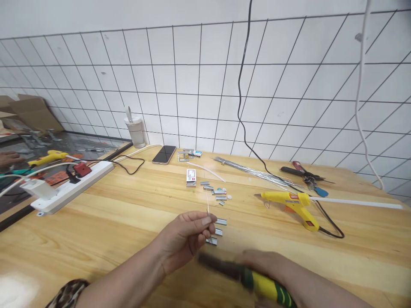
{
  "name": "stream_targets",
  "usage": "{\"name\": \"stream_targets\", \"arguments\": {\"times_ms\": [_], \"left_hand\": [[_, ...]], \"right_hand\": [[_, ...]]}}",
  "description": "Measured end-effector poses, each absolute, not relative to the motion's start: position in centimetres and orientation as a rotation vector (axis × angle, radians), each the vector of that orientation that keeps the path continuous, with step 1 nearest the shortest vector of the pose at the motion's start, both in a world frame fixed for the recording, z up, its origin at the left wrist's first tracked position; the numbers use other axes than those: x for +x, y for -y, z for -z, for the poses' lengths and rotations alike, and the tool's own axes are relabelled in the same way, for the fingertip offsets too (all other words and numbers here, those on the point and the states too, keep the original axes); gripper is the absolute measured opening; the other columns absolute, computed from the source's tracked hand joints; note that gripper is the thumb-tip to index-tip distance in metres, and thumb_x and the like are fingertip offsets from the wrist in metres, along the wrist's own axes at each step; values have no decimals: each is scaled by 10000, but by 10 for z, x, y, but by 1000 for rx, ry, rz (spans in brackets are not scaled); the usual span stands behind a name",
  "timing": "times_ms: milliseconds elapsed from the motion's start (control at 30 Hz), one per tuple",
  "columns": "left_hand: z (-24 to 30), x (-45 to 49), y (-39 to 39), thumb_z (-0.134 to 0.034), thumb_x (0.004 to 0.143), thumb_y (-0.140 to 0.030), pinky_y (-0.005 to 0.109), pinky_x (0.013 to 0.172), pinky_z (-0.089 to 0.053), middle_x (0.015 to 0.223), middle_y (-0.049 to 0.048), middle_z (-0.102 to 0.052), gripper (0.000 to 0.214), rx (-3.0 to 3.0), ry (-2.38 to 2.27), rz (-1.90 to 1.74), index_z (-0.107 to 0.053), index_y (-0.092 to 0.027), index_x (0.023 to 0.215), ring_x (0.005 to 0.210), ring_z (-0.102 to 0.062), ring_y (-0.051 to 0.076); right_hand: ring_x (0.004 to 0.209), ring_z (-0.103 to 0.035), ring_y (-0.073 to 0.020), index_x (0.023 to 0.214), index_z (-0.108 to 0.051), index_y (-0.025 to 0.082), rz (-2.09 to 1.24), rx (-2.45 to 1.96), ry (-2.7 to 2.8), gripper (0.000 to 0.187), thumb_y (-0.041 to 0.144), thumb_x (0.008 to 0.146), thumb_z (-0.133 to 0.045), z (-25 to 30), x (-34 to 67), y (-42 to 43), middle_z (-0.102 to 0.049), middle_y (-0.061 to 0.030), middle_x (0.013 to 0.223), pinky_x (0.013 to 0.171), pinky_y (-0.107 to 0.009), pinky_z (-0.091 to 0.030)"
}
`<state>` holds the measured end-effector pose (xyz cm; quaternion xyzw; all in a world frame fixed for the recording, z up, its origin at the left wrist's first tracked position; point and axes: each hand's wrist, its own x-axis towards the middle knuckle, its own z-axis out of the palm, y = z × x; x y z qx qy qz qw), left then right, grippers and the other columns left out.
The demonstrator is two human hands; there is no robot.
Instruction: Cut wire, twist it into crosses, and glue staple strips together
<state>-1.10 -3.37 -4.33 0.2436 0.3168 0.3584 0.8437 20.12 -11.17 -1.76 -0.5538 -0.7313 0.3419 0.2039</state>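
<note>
A thin metal wire point(208, 206) stands upright from the pinched thumb and fingers of my left hand point(194, 233). Just to the right and nearer to me, my right hand point(272, 267) is wrapped round pliers point(244, 276) with yellow-and-green handles. Their dark head is blurred by motion and points at my left hand, apart from it; whether the jaws are parted I cannot tell. Several short metal staple strips point(221, 222) lie on the table beside and behind my left fingers. Farther back are more strips point(220, 192) and a small white staple box point(191, 177).
At right lies a yellow glue gun point(289, 199) with its glue stick and cord. Behind it are a bundle of wires point(253, 169) and hand tools point(305, 175). A phone point(164, 155), a cup point(136, 132) and a power strip point(73, 186) stand left. Another person's hand point(9, 158) shows far left.
</note>
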Motion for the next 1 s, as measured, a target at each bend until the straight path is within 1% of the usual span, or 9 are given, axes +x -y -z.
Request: {"name": "stream_targets", "arguments": {"times_ms": [33, 67, 100, 167, 267, 367, 500, 667, 1000], "left_hand": [[44, -10, 35, -803, 604, -143, 56, 491, -471, 609, 27, -655, 167, 517, -662, -748, -717, -73, 729, 500, -583, 28], [45, -8, 36, -793, 620, -139, 58, 496, -474, 614, 30, -657, 152, 521, -660, -737, -714, -70, 730, 507, -588, 31], [45, -6, 37, -786, 630, -137, 60, 504, -477, 619, 34, -659, 146, 525, -661, -725, -712, -66, 735, 518, -595, 35], [46, -1, 41, -786, 630, -140, 64, 514, -482, 623, 39, -662, 151, 518, -677, -689, -711, -63, 735, 528, -602, 40], [46, 5, 47, -790, 624, -159, 65, 473, -460, 619, 41, -660, 147, 506, -703, -660, -706, -66, 702, 501, -584, 35], [46, 9, 50, -790, 622, -174, 68, 420, -411, 611, 37, -652, 152, 519, -715, -633, -701, -70, 690, 483, -560, 32], [48, 10, 53, -783, 632, -233, 108, 394, -357, 574, 21, -633, 170, 551, -730, -598, -688, -97, 671, 463, -534, 47], [49, 9, 54, -780, 634, -244, 124, 442, -369, 612, 42, -661, 174, 604, -732, -590, -684, -105, 677, 555, -593, 83], [49, 11, 55, -823, 559, -280, 137, 422, -374, 626, 55, -684, 246, 633, -762, -563, -707, -105, 687, 507, -599, 88]], "right_hand": [[890, -627, -238, 1095, -612, 354, -1005, -1517, 2027, 446, 256, 666, -681, 20, 202, 109, -684, 3, 991, 787, -336, -495], [856, -614, -218, 1086, -603, 315, -1032, -1497, 1979, 417, 239, 680, -664, 22, 202, 106, -668, -4, 941, 778, -325, -490], [783, -599, -192, 1050, -598, 274, -1073, -1468, 1917, 366, 228, 691, -649, 24, 201, 103, -642, -3, 860, 718, -299, -495], [695, -551, -159, 1009, -568, 235, -1080, -1479, 1776, 356, 211, 666, -662, 25, 196, 99, -565, 16, 771, 641, -267, -482], [658, -505, -146, 1033, -522, 248, -998, -1504, 1764, 486, 196, 592, -718, 26, 188, 99, -504, 39, 736, 605, -256, -455], [663, -497, -150, 1069, -493, 277, -867, -1455, 1885, 541, 217, 588, -732, 28, 183, 102, -517, 35, 761, 622, -268, -443], [666, -511, -161, 1083, -472, 271, -792, -1487, 1899, 515, 252, 624, -706, 29, 182, 103, -534, 24, 762, 634, -287, -446], [719, -543, -185, 1104, -471, 249, -820, -1532, 1896, 559, 275, 603, -717, 32, 182, 101, -564, 8, 800, 648, -304, -455], [758, -570, -186, 1068, -472, 240, -801, -1485, 1866, 471, 253, 644, -678, 35, 182, 99, -589, -15, 866, 665, -306, -472]]}}
